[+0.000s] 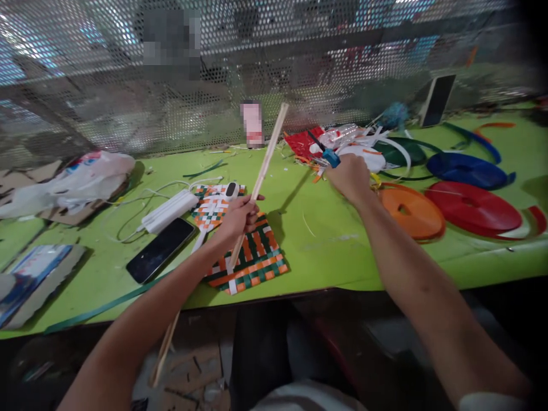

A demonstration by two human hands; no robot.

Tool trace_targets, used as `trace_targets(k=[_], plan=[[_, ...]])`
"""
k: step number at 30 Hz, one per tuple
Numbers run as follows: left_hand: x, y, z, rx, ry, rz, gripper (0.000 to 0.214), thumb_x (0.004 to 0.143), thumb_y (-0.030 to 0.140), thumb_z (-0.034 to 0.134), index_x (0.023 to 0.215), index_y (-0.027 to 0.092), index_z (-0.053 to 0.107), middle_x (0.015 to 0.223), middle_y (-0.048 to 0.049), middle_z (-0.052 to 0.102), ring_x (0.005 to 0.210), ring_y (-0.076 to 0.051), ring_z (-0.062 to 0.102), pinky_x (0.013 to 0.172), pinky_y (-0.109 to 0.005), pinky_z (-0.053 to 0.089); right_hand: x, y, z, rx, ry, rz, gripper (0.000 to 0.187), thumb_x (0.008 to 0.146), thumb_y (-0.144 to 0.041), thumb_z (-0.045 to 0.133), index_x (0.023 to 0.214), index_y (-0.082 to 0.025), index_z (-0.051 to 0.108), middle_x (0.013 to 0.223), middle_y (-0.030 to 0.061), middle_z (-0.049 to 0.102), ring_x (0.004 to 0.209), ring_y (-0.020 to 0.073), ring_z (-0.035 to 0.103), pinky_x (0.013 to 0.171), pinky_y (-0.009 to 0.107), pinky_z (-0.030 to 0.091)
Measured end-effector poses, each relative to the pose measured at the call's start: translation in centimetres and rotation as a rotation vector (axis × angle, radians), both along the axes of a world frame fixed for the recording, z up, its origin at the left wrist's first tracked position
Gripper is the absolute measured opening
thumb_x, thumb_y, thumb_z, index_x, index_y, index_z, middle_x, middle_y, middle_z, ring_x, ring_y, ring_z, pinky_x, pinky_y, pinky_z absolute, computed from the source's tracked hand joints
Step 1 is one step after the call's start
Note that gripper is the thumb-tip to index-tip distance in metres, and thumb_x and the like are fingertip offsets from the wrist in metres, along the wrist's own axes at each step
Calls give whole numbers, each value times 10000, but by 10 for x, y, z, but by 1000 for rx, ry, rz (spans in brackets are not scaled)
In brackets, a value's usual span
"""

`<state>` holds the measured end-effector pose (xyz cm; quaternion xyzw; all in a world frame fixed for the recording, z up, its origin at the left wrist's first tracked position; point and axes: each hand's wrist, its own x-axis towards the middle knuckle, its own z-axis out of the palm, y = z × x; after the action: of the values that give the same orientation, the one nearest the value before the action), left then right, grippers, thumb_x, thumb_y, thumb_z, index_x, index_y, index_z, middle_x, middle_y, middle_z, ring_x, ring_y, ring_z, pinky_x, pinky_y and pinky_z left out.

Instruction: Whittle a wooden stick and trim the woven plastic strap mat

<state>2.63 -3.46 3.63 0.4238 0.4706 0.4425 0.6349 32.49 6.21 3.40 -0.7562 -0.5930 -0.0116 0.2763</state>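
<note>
The person's left hand [240, 220] grasps a stick [269, 160] over the mat [268, 260]; its long axis slants, the near end over the mat, the far end pointing up and rightward beyond it. Right of the mat and farther off, the right hand [351, 174] clasps a blue tool [331, 157], its dark tip aimed up-left.

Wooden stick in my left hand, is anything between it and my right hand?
Nothing visible stands between your right hand, which holds the blue-handled tool, and the wooden stick. The red plastic seems to lie lower, on the green table.
</note>
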Motion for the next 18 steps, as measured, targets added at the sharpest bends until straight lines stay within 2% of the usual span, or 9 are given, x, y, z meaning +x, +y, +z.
trace_targets(k=[5, 8, 11, 13, 15, 18], plan=[[-6, 10, 4, 1, -4, 92, 138, 922, 185, 592, 1046, 138, 629, 653, 74, 361, 423, -36, 270, 375, -135, 185, 1, -5, 8, 100, 52, 39, 293, 951, -408, 581, 945, -149, 719, 867, 170, 691, 964, 333, 659, 788, 417, 489], [-6, 11, 4, -8, 20, 123, 104, 919, 174, 596, 1012, 144, 630, 634, 75, 367, 411, -37, 262, 363, -145, 184, -2, -9, 17, 62, 69, 24, 228, 967, -350, 570, 876, -161, 660, 876, 153, 668, 967, 293, 644, 838, 413, 474], [-4, 11, 5, -16, 45, 136, 90, 950, 144, 550, 992, 153, 629, 619, 71, 361, 414, -36, 251, 363, -150, 171, 1, -9, 22, 55, 48, -14, 167, 979, -332, 585, 868, -210, 614, 983, 150, 668, 1031, 287, 620, 925, 447, 473], [-4, 12, 5, -21, 44, 118, 88, 966, 148, 555, 998, 171, 634, 615, 66, 355, 416, -37, 245, 367, -162, 156, 5, -6, 23, 92, 28, -41, 119, 971, -319, 580, 949, -211, 625, 1118, 170, 663, 1145, 320, 595, 985, 484, 459], [-5, 13, 4, -31, 45, 115, 50, 962, 180, 606, 998, 193, 638, 613, 61, 356, 414, -38, 260, 369, -182, 141, 10, -3, 23, 134, 12, -68, 170, 957, -329, 561, 1031, -197, 639, 1229, 162, 643, 1235, 339, 566, 1031, 515, 429], [-6, 13, 2, -25, 69, 110, 71, 953, 178, 616, 1011, 178, 658, 639, 54, 365, 418, -33, 272, 369, -174, 155, 14, -1, 23, 185, -28, -80, 220, 950, -370, 506, 989, -216, 658, 1210, 105, 648, 1245, 346, 571, 1020, 551, 411]])
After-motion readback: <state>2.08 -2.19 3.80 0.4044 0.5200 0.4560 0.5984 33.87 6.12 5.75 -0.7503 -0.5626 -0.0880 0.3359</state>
